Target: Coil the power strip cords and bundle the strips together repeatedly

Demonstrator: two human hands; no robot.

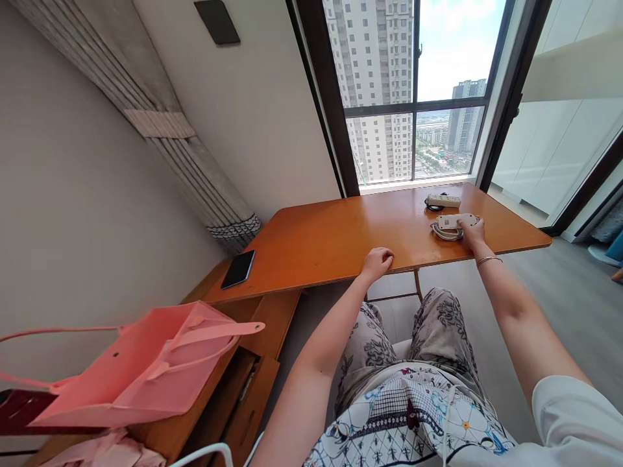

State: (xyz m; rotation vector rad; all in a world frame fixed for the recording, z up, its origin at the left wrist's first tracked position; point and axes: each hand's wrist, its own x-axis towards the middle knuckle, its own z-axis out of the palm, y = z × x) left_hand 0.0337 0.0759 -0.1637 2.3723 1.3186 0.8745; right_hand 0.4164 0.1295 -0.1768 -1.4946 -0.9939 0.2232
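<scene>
My right hand (472, 233) is closed on the right end of a white power strip (450, 222). The strip's pale cord (446, 234) is coiled beneath and beside it, on the wooden table (331, 237). Just behind lies a second power strip (444, 201), cream-coloured, with a dark cord bundled at its left end. My left hand (378, 263) rests at the table's front edge with its fingers curled in and nothing visible in them.
A dark tablet or phone (238, 269) lies at the table's left end. Closer to me on the left, a pink bag (146, 370) stands on a wooden cabinet with an open drawer (246, 402). A window (413, 107) is behind the table.
</scene>
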